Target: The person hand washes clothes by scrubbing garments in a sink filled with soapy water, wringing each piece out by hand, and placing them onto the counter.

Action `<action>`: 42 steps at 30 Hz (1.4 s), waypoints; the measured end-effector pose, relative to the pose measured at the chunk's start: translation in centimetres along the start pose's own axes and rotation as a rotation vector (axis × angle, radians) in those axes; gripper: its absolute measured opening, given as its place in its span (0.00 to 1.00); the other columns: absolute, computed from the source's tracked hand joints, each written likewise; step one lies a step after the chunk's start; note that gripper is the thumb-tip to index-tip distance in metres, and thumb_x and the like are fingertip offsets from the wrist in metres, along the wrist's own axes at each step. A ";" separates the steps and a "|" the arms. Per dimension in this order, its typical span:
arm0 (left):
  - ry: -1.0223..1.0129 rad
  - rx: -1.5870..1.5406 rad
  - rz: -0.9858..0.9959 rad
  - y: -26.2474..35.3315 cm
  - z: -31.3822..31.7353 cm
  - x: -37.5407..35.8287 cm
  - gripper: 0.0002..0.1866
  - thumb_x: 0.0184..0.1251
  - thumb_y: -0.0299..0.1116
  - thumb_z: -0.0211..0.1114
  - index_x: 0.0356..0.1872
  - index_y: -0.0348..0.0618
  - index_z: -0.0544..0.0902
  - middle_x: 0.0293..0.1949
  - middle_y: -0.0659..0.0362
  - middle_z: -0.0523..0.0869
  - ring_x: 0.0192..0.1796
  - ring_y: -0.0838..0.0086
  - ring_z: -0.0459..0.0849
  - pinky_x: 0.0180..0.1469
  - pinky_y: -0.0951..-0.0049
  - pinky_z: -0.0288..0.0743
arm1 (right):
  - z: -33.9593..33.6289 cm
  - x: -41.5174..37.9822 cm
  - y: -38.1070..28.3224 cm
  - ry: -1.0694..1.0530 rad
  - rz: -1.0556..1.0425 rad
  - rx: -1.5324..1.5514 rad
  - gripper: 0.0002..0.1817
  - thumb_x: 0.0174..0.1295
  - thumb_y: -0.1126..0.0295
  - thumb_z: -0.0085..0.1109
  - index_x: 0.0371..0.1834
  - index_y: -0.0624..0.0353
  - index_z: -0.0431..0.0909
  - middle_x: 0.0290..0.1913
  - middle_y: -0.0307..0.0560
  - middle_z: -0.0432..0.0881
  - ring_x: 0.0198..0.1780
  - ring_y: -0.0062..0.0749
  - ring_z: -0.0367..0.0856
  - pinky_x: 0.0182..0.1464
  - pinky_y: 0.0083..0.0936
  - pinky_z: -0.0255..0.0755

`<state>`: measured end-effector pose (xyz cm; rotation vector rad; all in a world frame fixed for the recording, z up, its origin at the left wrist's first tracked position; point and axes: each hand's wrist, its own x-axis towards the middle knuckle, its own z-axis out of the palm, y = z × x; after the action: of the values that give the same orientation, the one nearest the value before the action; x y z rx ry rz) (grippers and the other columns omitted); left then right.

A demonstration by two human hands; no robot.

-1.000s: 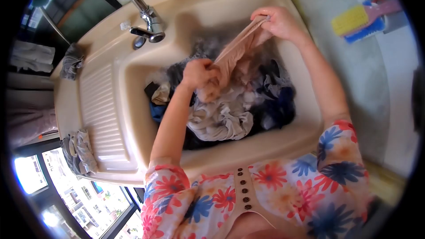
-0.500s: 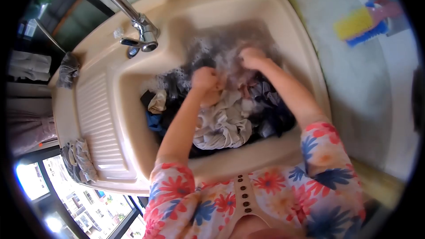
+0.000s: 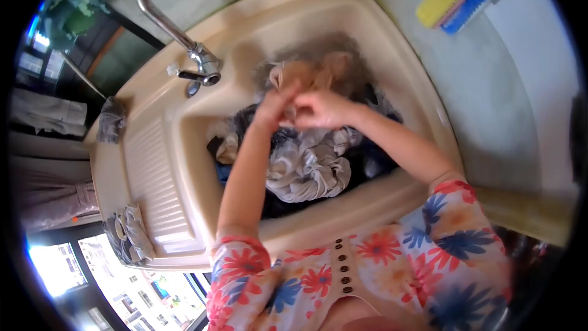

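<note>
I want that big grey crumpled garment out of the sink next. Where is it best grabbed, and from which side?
Probably by the raised bunched folds on top of the grey crumpled garment, coming from above on the near side. It lies heaped over darker clothes in the cream sink, and both hands are busy with a beige cloth beyond it.

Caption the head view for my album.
Both hands, left and right, grip a beige garment over a sink full of soaking laundry.
</note>
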<state>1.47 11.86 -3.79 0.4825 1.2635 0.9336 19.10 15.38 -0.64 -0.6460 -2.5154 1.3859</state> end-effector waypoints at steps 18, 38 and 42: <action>-0.055 0.609 1.369 33.2 17.6 -24.5 0.08 0.58 0.26 0.51 0.33 0.34 0.77 0.31 0.55 0.81 0.35 0.71 0.80 0.39 0.73 0.77 | 0.5 -9.3 7.7 0.206 0.184 0.126 0.12 0.50 0.67 0.56 0.35 0.60 0.81 0.30 0.51 0.82 0.33 0.35 0.82 0.39 0.27 0.73; 0.648 0.812 0.549 -0.7 2.8 6.2 0.14 0.49 0.35 0.65 0.32 0.33 0.81 0.26 0.52 0.83 0.27 0.69 0.82 0.28 0.69 0.76 | -0.1 -8.7 6.8 0.031 0.306 0.131 0.11 0.51 0.69 0.57 0.35 0.63 0.80 0.26 0.47 0.82 0.27 0.26 0.80 0.33 0.23 0.73; 0.704 0.894 0.361 -2.6 1.5 6.8 0.14 0.49 0.33 0.63 0.33 0.33 0.81 0.25 0.52 0.83 0.26 0.69 0.82 0.27 0.68 0.76 | -0.1 -8.9 7.3 0.013 0.404 0.445 0.11 0.55 0.69 0.58 0.38 0.64 0.78 0.27 0.43 0.81 0.27 0.22 0.79 0.27 0.19 0.71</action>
<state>3.89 16.17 -9.34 1.1708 2.3007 0.8162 29.05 14.70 -6.42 -1.0915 -2.0212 1.9803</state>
